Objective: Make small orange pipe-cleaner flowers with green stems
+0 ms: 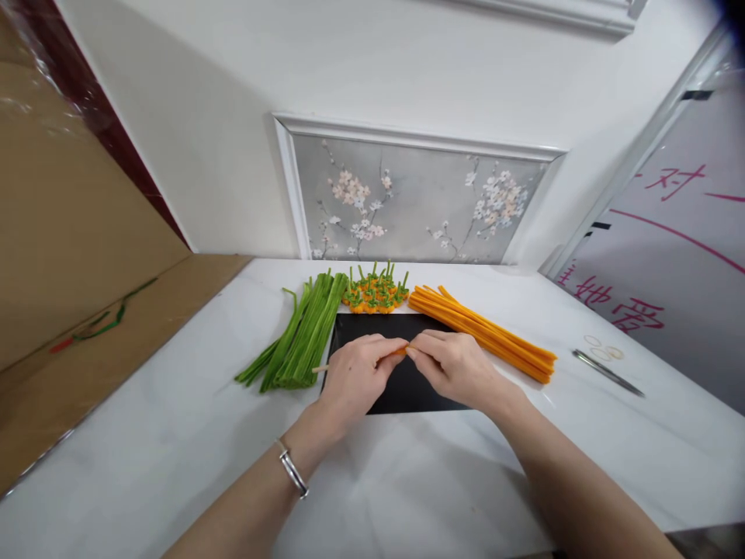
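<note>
My left hand (358, 371) and my right hand (457, 365) meet over a black mat (407, 392), fingertips pinched together. Between them a short bit of orange pipe cleaner (400, 352) shows; the rest is hidden by my fingers. A thin pale wooden stick (320, 369) pokes out to the left from under my left hand. Left of the mat lies a bundle of green pipe cleaners (308, 334), and to the right a bundle of orange pipe cleaners (483, 330). Behind the mat several small orange pumpkin-like pieces with green stems (377, 291) stand clustered together.
On the right of the white marbled table (174, 466) lie metal tweezers (608, 373) and several pale rings (602, 349). Cardboard (87, 326) borders the left, with green and red strands (108, 320) on it. A wall with a floral panel (407, 202) rises behind.
</note>
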Motion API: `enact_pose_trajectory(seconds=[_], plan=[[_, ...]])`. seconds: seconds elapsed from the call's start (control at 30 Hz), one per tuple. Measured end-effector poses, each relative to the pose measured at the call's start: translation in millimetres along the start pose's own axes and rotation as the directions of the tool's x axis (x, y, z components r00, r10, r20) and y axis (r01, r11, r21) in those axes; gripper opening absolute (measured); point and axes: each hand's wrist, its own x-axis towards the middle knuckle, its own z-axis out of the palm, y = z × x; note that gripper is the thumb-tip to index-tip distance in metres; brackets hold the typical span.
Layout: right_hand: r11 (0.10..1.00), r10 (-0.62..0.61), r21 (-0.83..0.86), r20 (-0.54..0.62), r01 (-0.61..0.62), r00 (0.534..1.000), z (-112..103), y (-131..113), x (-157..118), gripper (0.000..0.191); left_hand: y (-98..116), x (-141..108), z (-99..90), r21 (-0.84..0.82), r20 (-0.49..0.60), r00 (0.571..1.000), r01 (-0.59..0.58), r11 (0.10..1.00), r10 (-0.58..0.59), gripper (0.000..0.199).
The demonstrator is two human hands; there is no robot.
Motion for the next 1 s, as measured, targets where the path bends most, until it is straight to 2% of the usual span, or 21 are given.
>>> enact_pose_trajectory(seconds=[0.2,0.37,0.53,0.8,0.9,1.0], plan=[[0.996,0.061,0.067,-0.007,-0.060,0.998,-3.0,-1.2,0.6,0.024,2.7,0.4,-0.9,0.003,0.040,0.997,-0.065,0.998,0.065,0.014],[0.940,0.170,0.289,0.072,-0.183,0.983,-5.5,0.1,2.1,0.026,1.9,-0.5,0.1,-0.058,0.008,0.998,-0.069,0.996,0.070,0.014],[0.760,0.214,0.600,0.128,-0.248,0.968,-5.2,2.2,4.1,0.016,2.4,0.2,-0.9,-0.102,-0.002,0.998,-0.067,0.993,0.067,0.014],[0.522,0.276,0.787,0.209,-0.329,0.938,-1.6,2.6,6.1,0.025,3.3,1.9,-2.4,-0.195,-0.031,0.997,-0.077,0.978,0.072,0.014],[0.373,0.326,0.838,0.285,-0.399,0.902,-1.3,1.2,7.8,0.022,3.8,1.5,-1.3,-0.240,-0.048,0.998,-0.060,0.969,0.050,0.012],[0.160,0.328,0.883,0.375,-0.442,0.867,-0.5,1.7,8.9,0.020,4.9,0.0,1.3,-0.289,-0.078,0.997,-0.012,0.957,-0.011,0.011]])
